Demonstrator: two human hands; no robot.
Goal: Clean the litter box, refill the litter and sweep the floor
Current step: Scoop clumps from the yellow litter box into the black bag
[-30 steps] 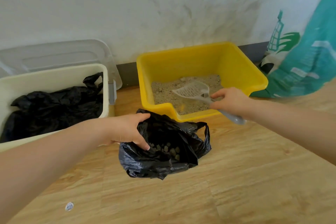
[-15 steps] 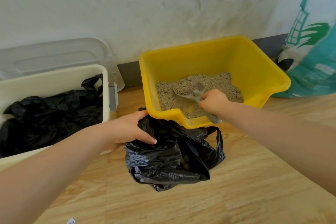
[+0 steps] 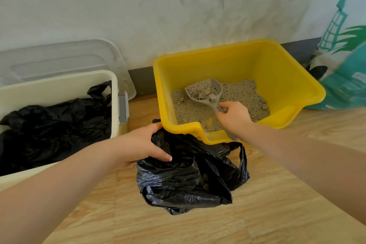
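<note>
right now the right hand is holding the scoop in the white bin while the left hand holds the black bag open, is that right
Not quite. The right hand holds the scoop in the yellow litter box, not the white bin; the head view shows it loaded with litter and clumps. The left hand does hold the black bag by its edge.

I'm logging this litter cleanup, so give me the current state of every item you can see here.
Scoop: loaded with clumps, in the litter.
Litter box: partly filled.
Black bag: on the floor, mouth held open, clumps inside.
Cream bin: open, lined with black plastic.
Clear lid: off, leaning on the wall.
Left hand: grips the bag's edge.
Right hand: grips the scoop's handle.
</note>
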